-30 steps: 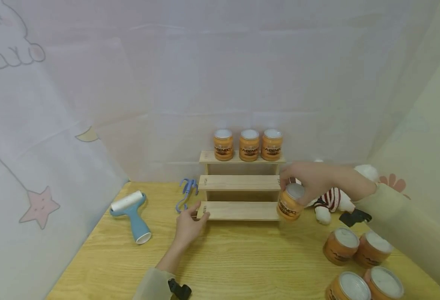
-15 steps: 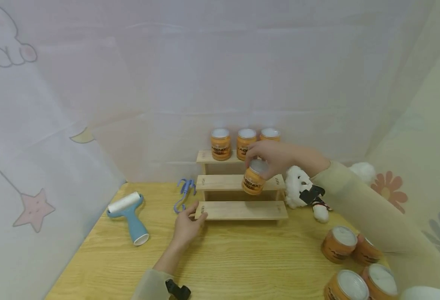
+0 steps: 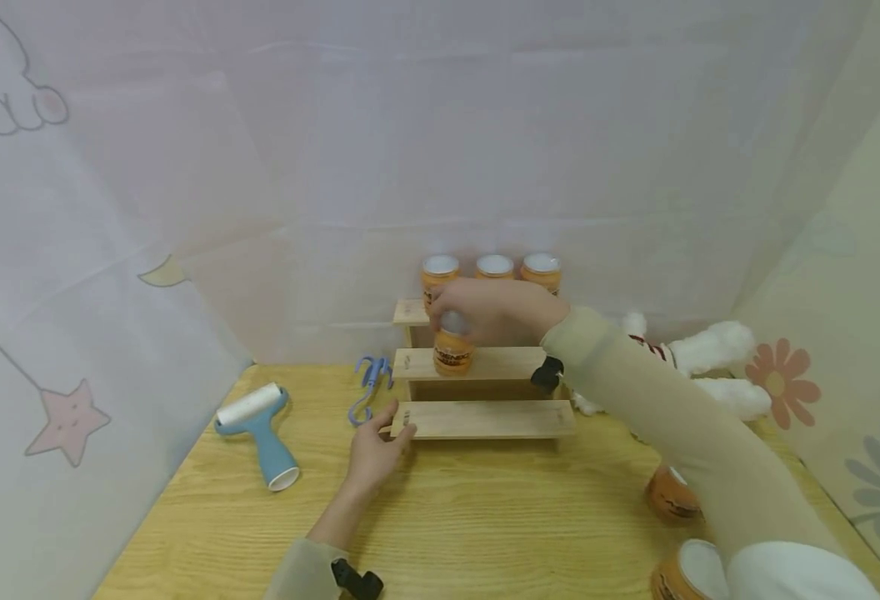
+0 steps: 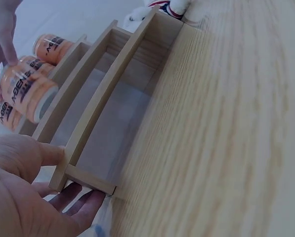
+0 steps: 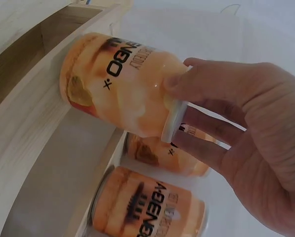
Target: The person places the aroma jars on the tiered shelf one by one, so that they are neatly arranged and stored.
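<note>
A three-tier wooden shelf [image 3: 488,419] stands against the back of the table. My left hand [image 3: 376,454] grips the left end of its lowest board, thumb on top and fingers beneath, as the left wrist view shows. With my right hand [image 3: 477,304] I hold an orange can [image 3: 452,357] near its silver lid, fingers and thumb around the upper rim. That can is at the left part of the middle board; whether its base touches the wood I cannot tell. Behind it, three like cans [image 5: 149,205] line the top board, partly covered by my right hand in the head view.
More orange cans [image 3: 686,573] stand at the table's front right, partly behind my right sleeve. A white plush toy [image 3: 710,350] lies right of the shelf. Left of it are a blue hook [image 3: 370,387] and a lint roller [image 3: 263,433].
My right hand has carried the can leftward from beside the shelf's right end to the left part of the middle board. The left hand keeps its grip in place.
</note>
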Demonstrator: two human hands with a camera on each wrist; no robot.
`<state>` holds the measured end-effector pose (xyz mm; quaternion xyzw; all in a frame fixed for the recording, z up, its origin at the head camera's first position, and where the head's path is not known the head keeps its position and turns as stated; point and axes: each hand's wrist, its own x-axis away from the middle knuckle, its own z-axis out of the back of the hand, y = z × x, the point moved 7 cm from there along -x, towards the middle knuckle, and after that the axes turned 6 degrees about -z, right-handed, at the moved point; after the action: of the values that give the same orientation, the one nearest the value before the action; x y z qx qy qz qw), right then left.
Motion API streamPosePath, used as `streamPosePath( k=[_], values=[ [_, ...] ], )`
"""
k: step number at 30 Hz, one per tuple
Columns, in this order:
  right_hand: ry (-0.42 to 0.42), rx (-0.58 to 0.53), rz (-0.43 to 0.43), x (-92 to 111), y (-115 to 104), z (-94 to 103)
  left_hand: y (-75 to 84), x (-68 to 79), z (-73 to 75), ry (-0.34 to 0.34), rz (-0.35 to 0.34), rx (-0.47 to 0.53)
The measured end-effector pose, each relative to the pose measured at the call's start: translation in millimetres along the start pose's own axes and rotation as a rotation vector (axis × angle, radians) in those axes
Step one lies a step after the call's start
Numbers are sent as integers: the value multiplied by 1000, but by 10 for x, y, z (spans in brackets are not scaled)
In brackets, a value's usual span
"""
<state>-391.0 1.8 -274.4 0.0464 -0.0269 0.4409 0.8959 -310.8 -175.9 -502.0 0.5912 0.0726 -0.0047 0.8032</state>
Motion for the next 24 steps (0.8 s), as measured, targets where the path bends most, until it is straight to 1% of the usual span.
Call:
streamPosePath(
  k=[2, 5, 11, 15, 18, 20, 24],
  values=[
    [-8, -18, -14, -52, -20, -21, 12, 18, -6, -3, -7, -8],
    [-12, -72, -26, -112, -28, -58, 24, 38, -26, -10, -8, -11],
    [-15, -117, 5, -207, -77, -86, 14, 40, -39, -18, 5, -21],
    [-15, -153, 2, -224, -75, -107, 22, 30, -22, -25, 6, -35],
    [9, -188, 2, -175, -45, -112, 19, 26, -25, -35, -2, -36],
    [35, -238, -5, -96, 10, -100, 10, 27, -30, -39, -7, -33],
    [141, -318, 56, 130, 180, 36, 0, 28, -45, -36, -11, -29]
  ],
)
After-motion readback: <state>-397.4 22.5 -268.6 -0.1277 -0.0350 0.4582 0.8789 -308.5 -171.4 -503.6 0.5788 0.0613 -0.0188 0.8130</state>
